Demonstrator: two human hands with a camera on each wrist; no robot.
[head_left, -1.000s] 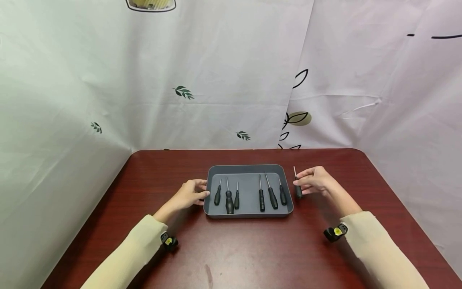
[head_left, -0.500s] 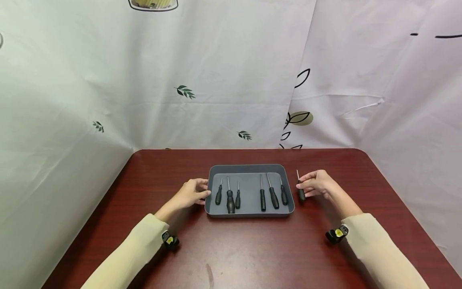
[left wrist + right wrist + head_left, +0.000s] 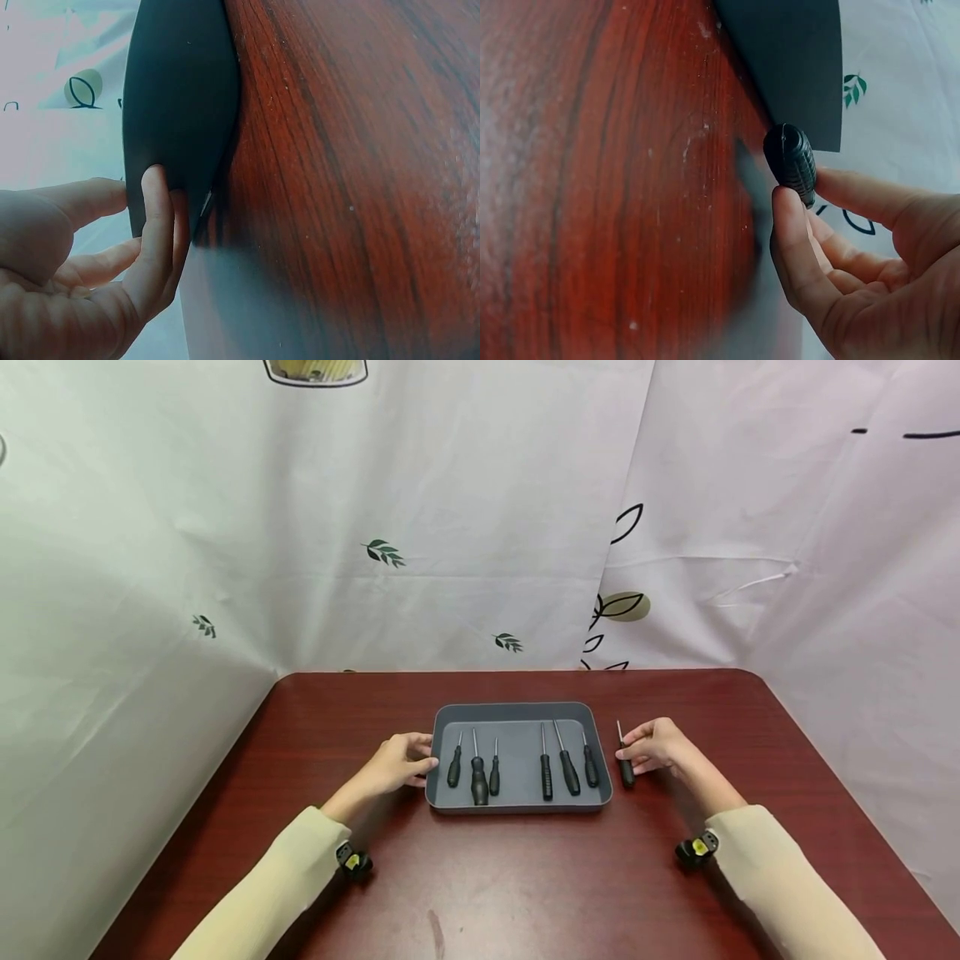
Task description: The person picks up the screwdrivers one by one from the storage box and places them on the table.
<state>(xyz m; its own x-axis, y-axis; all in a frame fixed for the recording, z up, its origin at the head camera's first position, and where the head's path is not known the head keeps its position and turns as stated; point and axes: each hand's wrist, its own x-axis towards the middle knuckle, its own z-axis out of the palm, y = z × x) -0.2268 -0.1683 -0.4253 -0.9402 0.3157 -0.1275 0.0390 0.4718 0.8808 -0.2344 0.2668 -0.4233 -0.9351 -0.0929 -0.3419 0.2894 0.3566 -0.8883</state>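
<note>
In the head view, a grey tray (image 3: 517, 808) sits mid-table with several black-handled screwdrivers in it, such as a thick-handled screwdriver (image 3: 478, 781) at left and a ribbed-handled screwdriver (image 3: 546, 777) at right. My left hand (image 3: 393, 763) grips the tray's left wall; in the left wrist view its fingers (image 3: 157, 217) lie against the outer side. Just right of the tray, my right hand (image 3: 654, 747) pinches a small screwdriver (image 3: 627, 772) by its black handle, tip pointing away. The right wrist view shows the handle's end (image 3: 787, 154) between thumb and fingers.
A reddish-brown wooden table (image 3: 510, 885) carries the tray. White printed cloth (image 3: 450, 527) hangs behind the table and along both sides. A small camera is strapped at each wrist, the left camera (image 3: 354, 860) and the right camera (image 3: 693, 850).
My right hand has lowered the pinched screwdriver slightly and brought it a little nearer to me, beside the tray. The left hand keeps its hold, and the tray and its screwdrivers stay put.
</note>
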